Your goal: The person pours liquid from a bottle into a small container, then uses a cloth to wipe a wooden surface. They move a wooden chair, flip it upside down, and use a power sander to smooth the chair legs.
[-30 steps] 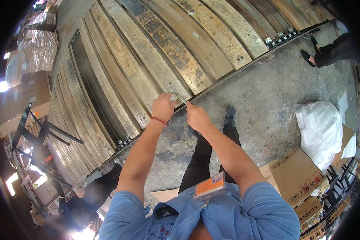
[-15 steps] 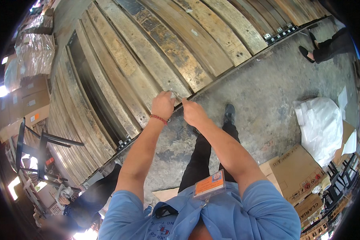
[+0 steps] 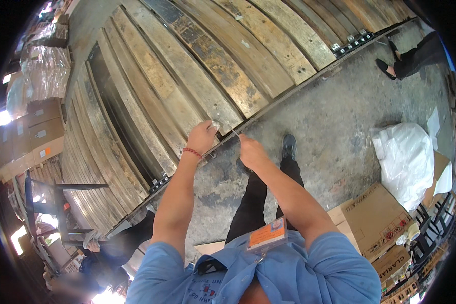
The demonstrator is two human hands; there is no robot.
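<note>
My left hand (image 3: 202, 138), with a red bracelet at the wrist, is closed over the near edge of the wooden slats (image 3: 218, 106). A small whitish piece (image 3: 215, 124) shows at its fingertips, too small to name. To its right, my right hand (image 3: 253, 153) is closed just off the slat edge. A thin pale strip (image 3: 235, 133) sticks out of its fingers towards the slats. I cannot make out whether the strip joins the whitish piece.
Black metal brackets (image 3: 159, 181) line the slats' near edge. A person holding a black frame (image 3: 81, 186) stands at left, by stacked cartons (image 3: 45, 134). At right are white plastic sheeting (image 3: 405, 162), flattened cardboard (image 3: 375, 218) and another person's legs (image 3: 415, 60).
My hands have moved apart, the right one back towards me and the left slightly left. The thin strip now shows between them. At left, the black frame has tilted.
</note>
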